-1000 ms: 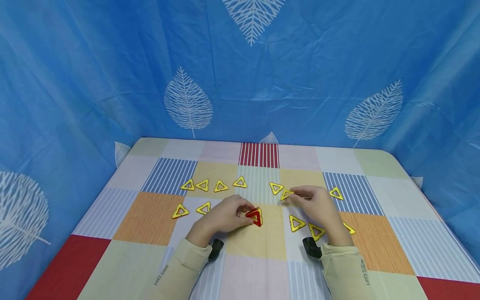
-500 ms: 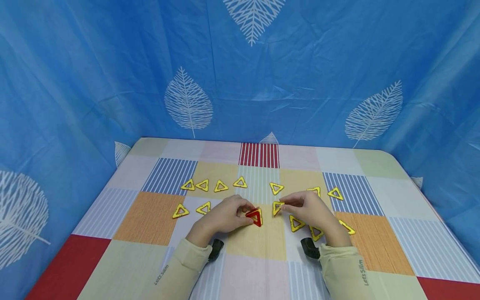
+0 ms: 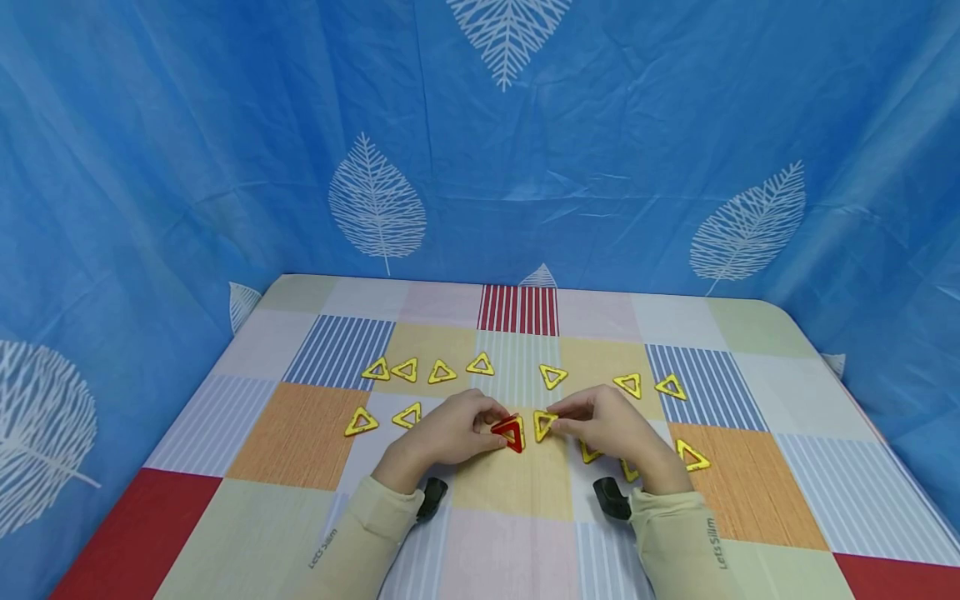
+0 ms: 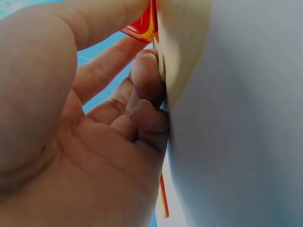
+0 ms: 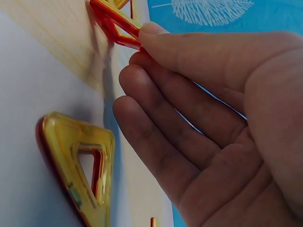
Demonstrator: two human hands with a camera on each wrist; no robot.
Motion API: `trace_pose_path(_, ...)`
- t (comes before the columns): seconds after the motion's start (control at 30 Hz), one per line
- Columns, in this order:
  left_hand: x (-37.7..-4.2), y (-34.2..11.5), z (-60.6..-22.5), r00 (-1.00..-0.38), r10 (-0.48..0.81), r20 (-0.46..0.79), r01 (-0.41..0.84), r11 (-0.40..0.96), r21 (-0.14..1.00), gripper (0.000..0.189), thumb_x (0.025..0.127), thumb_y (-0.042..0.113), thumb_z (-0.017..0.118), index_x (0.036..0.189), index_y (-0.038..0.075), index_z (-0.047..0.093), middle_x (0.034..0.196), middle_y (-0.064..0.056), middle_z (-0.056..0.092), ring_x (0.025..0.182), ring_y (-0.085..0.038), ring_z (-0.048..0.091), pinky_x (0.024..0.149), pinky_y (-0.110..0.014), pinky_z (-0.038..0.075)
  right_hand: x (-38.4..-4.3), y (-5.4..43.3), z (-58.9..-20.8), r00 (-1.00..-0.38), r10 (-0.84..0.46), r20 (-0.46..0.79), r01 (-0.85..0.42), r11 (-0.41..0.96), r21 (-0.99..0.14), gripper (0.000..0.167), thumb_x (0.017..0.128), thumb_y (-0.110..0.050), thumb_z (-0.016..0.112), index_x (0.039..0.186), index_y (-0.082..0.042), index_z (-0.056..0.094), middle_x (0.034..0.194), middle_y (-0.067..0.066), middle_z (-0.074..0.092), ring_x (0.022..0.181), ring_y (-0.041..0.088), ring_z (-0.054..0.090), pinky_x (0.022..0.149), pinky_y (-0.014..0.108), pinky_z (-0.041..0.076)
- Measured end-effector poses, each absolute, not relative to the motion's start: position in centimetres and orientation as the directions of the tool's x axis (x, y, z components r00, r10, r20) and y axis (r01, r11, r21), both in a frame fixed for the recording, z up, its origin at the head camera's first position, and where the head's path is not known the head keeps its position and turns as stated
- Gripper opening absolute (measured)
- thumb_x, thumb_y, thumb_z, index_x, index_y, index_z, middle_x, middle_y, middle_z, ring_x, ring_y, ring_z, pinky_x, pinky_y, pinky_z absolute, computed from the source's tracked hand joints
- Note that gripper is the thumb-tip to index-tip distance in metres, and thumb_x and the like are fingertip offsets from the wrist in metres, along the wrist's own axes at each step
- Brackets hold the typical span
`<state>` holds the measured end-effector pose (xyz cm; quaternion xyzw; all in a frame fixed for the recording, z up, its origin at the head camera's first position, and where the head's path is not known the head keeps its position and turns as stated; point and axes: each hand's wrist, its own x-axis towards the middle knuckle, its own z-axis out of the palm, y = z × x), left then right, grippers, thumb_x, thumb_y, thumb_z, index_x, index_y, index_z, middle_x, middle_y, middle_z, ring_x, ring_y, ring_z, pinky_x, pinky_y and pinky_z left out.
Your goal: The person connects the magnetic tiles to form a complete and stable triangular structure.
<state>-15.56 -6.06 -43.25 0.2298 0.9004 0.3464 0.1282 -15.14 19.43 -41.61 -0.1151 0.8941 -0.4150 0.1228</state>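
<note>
In the head view my left hand (image 3: 450, 429) pinches an upright pair of triangular magnetic tiles, red in front (image 3: 516, 442) with a yellow one against it. A sliver of red tile (image 4: 142, 29) shows at the thumb in the left wrist view. My right hand (image 3: 618, 427) pinches one yellow triangular tile (image 3: 538, 427) by its right side, a small gap right of the pair. The right wrist view shows this tile's red edge (image 5: 111, 21) between thumb and fingers, its other fingers extended below.
Several loose yellow triangular tiles lie flat at left (image 3: 362, 431) and right (image 3: 692, 464). Some tiles by the right forearm, such as one near the wrist (image 3: 628, 473), are partly covered. A patchwork cloth (image 3: 517, 550) covers the table; a blue curtain (image 3: 600, 125) stands behind.
My right hand has drawn a yellow triangular tile left and nearer from the back right row, up beside the pair. My left hand has stayed in place with its tiles.
</note>
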Motion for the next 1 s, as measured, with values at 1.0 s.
trace_pose_path(1.0,-15.5,-6.1,-43.0,-0.86,0.505,-0.074,0.325,0.655,0.682,0.031,0.089,0.026,0.079,0.115,0.01,0.072,0.095,0.004,0.057,0.082,-0.012,0.052,0.074,-0.028,0.047,-15.3,17.8,-42.4,-0.9,-0.436,0.012,-0.271,0.539,-0.798,0.017,0.088,-0.017,0.08,0.104,-0.012,0.08,0.095,-0.004,0.074,0.086,0.012,0.067,0.075,0.029,0.054)
